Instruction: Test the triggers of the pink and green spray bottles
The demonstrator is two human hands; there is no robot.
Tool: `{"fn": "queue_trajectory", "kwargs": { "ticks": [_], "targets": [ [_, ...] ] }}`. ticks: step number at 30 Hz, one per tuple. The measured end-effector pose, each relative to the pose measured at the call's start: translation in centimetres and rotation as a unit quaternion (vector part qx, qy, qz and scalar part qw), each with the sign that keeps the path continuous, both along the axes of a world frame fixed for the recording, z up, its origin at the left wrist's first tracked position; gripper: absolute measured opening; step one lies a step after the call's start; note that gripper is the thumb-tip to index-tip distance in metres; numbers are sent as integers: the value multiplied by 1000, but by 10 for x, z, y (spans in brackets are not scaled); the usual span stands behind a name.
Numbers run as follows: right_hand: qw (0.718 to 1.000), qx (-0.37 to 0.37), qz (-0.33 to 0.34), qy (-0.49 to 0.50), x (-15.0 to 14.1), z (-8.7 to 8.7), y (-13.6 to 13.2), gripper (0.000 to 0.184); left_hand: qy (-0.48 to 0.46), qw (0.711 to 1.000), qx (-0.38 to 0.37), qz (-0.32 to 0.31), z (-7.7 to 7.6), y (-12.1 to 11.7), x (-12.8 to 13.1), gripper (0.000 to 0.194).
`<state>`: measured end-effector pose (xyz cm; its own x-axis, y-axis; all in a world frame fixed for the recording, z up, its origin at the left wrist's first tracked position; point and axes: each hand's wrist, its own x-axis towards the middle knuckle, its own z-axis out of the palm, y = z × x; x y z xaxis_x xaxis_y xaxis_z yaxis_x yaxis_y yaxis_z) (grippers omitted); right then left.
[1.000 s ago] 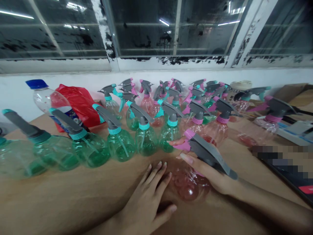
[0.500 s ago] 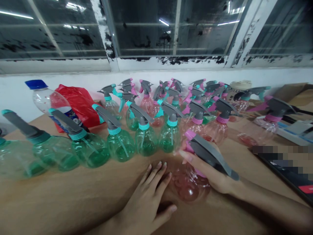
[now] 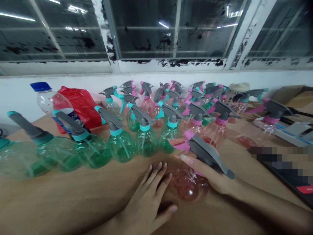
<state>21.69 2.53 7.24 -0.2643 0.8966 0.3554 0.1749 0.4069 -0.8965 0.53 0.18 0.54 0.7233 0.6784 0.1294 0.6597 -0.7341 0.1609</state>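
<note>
A pink spray bottle point(image 3: 189, 187) with a grey and pink trigger head stands at the front of the wooden table point(image 3: 80, 202). My right hand point(image 3: 207, 169) wraps around its neck from the right, one finger reaching along the pink trigger. The lower bottle is see-through and tinted pink. Just left of it my left hand point(image 3: 151, 192) lies flat on the tabletop, fingers stretched out, holding nothing. Behind both hands runs a row of green spray bottles point(image 3: 121, 143) with turquoise collars, each with some green showing at the bottom.
More pink spray bottles point(image 3: 221, 130) crowd the back centre and right. At back left stand a blue-capped drink bottle point(image 3: 46, 98) and a red plastic bag point(image 3: 84, 107). A dark flat device point(image 3: 281, 176), partly blurred out, lies at right. Windows rise behind the wall.
The right hand's finger pulled the pink trigger in toward the neck, then let it swing out again. The left hand stays where it was. The view has shifted slightly.
</note>
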Motion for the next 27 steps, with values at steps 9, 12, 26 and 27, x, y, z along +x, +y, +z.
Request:
{"fn": "queue_trajectory", "kwargs": {
  "ticks": [9,12,26,27],
  "targets": [
    [996,51,-55,-40,1,-3,0,24,-6,1000,7,-1,-2,-2,-1,60],
    [997,16,-69,-24,-1,-1,-4,27,-8,1000,11,-1,-6,-1,-2,60],
    [985,53,-145,-72,7,-34,-33,39,-6,999,37,0,-3,0,0,60],
    [980,68,-168,-84,8,-36,-36,43,-8,999,43,1,-4,1,0,59]
  ]
}}
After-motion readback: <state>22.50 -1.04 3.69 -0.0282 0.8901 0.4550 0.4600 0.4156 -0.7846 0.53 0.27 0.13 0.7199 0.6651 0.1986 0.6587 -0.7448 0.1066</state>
